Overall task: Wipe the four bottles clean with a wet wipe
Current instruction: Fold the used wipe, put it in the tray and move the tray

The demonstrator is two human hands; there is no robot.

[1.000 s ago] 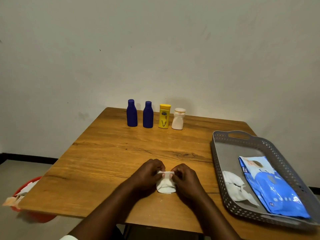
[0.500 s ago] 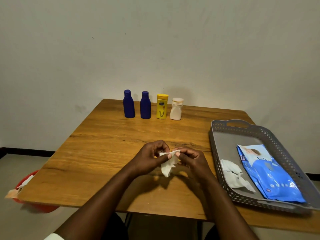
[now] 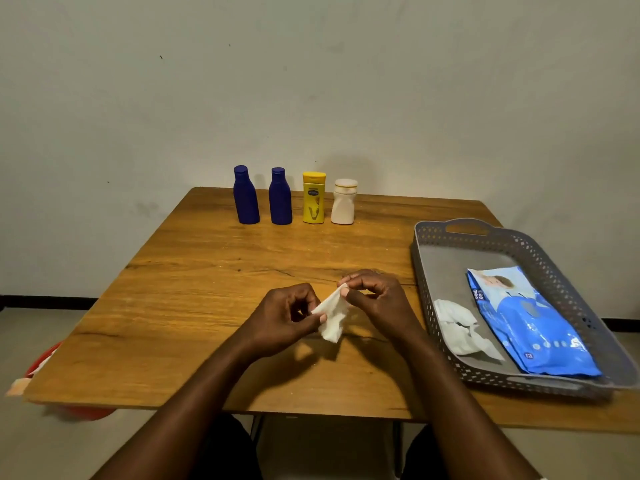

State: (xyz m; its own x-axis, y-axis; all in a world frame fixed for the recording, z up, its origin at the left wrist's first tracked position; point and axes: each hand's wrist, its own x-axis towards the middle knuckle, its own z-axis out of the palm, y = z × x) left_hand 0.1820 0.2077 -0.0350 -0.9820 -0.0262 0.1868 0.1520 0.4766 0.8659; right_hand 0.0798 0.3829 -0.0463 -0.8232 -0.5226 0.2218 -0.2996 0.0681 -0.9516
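Observation:
A row of bottles stands upright at the table's far edge: a dark blue bottle [image 3: 246,195], a second dark blue bottle [image 3: 280,197], a yellow bottle [image 3: 313,198] and a white bottle [image 3: 344,202]. Above the middle of the table I hold a small white wet wipe [image 3: 332,315] between both hands. My left hand [image 3: 285,315] pinches its lower left corner. My right hand [image 3: 377,299] pinches its upper right corner. The wipe hangs crumpled between them, clear of the tabletop and far from the bottles.
A grey perforated tray [image 3: 433,258] lies on the right of the wooden table [image 3: 194,289]; in it are a blue wipes pack [image 3: 526,323] and a crumpled white wipe [image 3: 457,327]. A red bin [image 3: 45,362] with white scraps sits on the floor at the left.
My hands lifted the folded wipe off the tabletop and pulled apart, stretching it out between them. The bottles and tray stayed where they were.

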